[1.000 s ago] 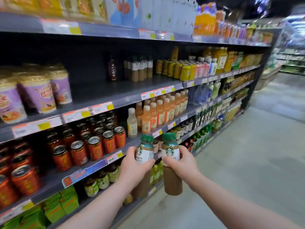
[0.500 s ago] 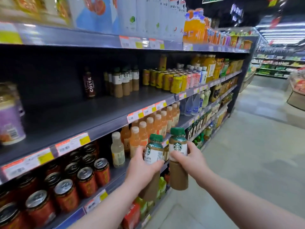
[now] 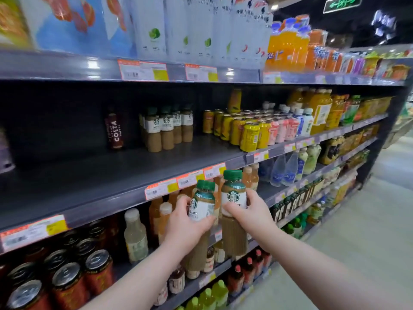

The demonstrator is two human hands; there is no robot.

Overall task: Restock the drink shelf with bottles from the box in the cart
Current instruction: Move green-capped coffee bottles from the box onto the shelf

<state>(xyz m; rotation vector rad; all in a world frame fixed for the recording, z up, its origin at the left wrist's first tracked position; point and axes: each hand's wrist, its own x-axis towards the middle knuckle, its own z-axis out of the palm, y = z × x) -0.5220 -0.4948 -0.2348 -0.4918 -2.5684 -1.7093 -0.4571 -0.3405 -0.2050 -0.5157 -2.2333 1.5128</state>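
Both bottles have risen up the shelving: the left hand point(image 3: 183, 222) has brought the left bottle point(image 3: 202, 204) from the level of the red cans point(image 3: 67, 278) to just under the price-tag rail point(image 3: 111, 198) of the coffee shelf; the right hand point(image 3: 250, 211) has carried the right bottle point(image 3: 233, 193) higher, its cap now at that rail; the view has swung right, the purple cups point(image 3: 4, 151) sliding to the far-left edge.

head view, close, toward shelves point(image 3: 125, 186)
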